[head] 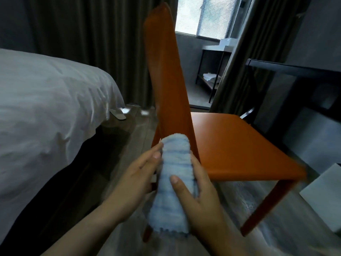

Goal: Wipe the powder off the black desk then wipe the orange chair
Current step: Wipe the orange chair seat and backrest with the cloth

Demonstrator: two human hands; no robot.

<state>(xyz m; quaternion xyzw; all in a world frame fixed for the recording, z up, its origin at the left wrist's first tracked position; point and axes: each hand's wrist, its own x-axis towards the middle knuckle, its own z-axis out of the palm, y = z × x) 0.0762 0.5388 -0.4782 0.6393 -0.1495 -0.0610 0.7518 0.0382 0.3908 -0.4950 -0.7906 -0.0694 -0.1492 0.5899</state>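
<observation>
The orange chair stands in front of me, its tall backrest rising at centre and its seat stretching to the right. A light blue cloth is folded into a long strip and lies against the lower back of the backrest. My right hand grips the cloth, thumb across its front and fingers behind it. My left hand touches the cloth's left edge with straight fingers. The black desk shows at the right edge, above the chair seat.
A bed with white sheets fills the left. Dark curtains hang behind the chair. A white slipper lies on the wooden floor by the bed. A white box sits on the floor at the right. A window and a shelf stand at the back.
</observation>
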